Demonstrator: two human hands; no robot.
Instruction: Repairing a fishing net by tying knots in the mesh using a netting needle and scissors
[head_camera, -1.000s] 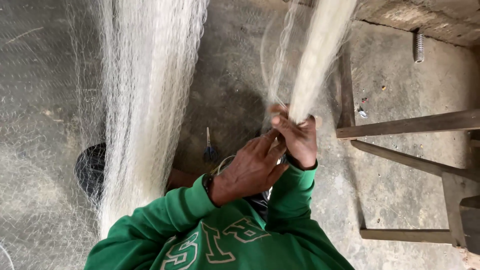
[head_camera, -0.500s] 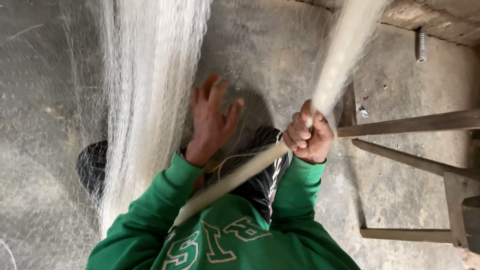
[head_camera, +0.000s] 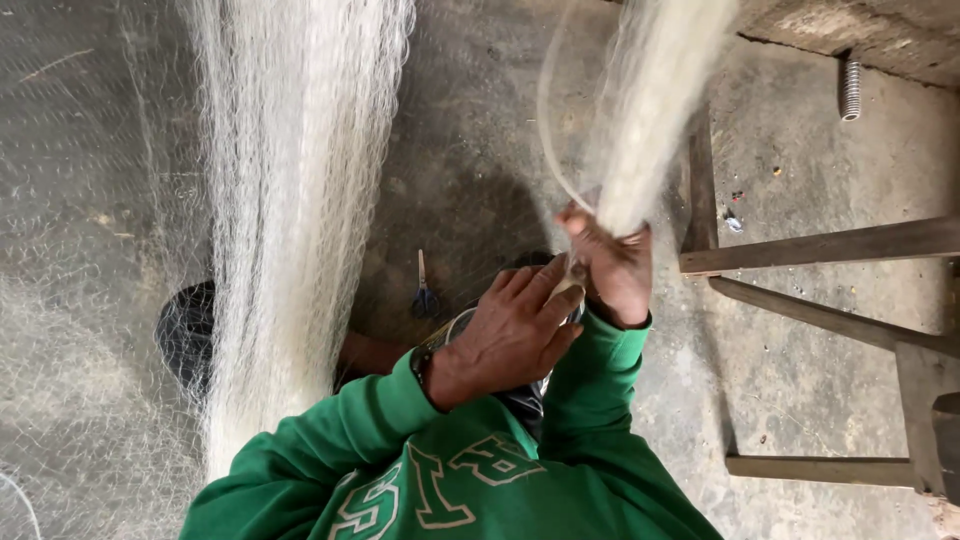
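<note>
Above the concrete floor (head_camera: 800, 170), the right hand (head_camera: 618, 270) is clenched round a gathered bundle of pale fishing net (head_camera: 650, 130); the left hand (head_camera: 515, 335) curls loosely beneath it, likely mid-gathering; next needs steady tension.

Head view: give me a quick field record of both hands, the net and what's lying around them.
right hand: closed around the gathered net bundle
left hand: on the same bundle, just below the right hand
hanging net: a second pale sheaf, left of the hands, untouched
scissors: on the concrete floor, apart from both hands
wooden frame: right side
sleeves: green
</note>
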